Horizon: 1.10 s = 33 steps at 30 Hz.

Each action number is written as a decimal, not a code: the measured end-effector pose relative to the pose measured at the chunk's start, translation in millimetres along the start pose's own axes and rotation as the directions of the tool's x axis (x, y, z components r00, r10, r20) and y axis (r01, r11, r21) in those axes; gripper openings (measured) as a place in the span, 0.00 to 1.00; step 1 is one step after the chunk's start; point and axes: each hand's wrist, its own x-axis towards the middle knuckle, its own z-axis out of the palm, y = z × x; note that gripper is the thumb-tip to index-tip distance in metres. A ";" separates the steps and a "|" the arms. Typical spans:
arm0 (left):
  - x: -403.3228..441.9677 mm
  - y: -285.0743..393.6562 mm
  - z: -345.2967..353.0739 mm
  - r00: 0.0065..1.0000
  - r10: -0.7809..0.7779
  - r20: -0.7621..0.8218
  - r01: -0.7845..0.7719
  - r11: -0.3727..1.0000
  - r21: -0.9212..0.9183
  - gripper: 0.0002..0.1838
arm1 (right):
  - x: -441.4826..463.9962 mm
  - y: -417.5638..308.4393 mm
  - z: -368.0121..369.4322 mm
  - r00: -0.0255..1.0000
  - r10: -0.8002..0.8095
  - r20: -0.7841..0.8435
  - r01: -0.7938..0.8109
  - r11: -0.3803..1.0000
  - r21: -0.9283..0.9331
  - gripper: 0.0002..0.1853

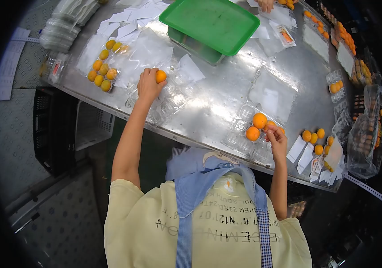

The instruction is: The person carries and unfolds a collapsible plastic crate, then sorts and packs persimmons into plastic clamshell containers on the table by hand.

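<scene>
My left hand [150,85] is wrapped round an orange fruit [161,76], above a clear plastic tray [166,103] near the table's front edge. To the right, my right hand [276,136] has its fingers closed at an orange fruit [280,130] in another clear tray [243,144]. Two larger orange fruits [259,120] sit in that tray's upper cells, one below the other, with a further one partly behind my fingertips. How firmly my right fingers grip is hard to tell.
A green lid [210,24] covers a container at the table's far side. Yellow-orange fruits [104,54] lie at the left, others [314,138] beside white papers [305,157] at the right. Stacked clear trays [61,31] stand back left. Another person's hand [266,5] shows at the top.
</scene>
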 end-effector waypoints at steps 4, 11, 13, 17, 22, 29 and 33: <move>-9.1 -5.5 6.8 0.986 0.027 -0.165 -0.060 0.977 -0.202 0.30 | -4.1 3.4 6.0 0.999 0.010 0.030 -0.010 1.000 -0.027 0.11; -48.3 42.0 -30.0 0.978 -0.140 -0.153 -0.071 0.468 -0.881 0.29 | -8.6 -2.6 30.6 0.996 -0.054 0.072 0.059 0.996 -0.068 0.11; -62.2 60.1 -34.1 0.993 -0.088 -0.072 -0.047 0.255 -0.966 0.29 | -9.6 -11.7 49.7 0.994 -0.054 0.096 0.060 0.997 -0.055 0.11; -88.7 89.0 -24.7 0.996 0.055 0.067 0.065 0.032 -0.997 0.29 | -12.6 -35.1 85.2 0.964 -0.096 0.246 0.117 0.991 -0.071 0.11; -117.1 128.8 -23.5 0.928 0.153 0.339 0.357 -0.114 -0.927 0.25 | -15.8 -69.1 112.6 0.916 -0.216 0.338 0.243 0.969 -0.040 0.12; -138.7 149.1 -15.4 0.881 0.248 0.402 0.419 -0.017 -0.908 0.20 | -26.3 -92.9 117.5 0.880 -0.141 0.453 0.104 0.989 0.107 0.20; -145.9 157.7 -16.4 0.885 0.255 0.389 0.393 0.037 -0.919 0.19 | -29.3 -88.2 116.9 0.867 -0.116 0.485 0.057 0.989 0.135 0.21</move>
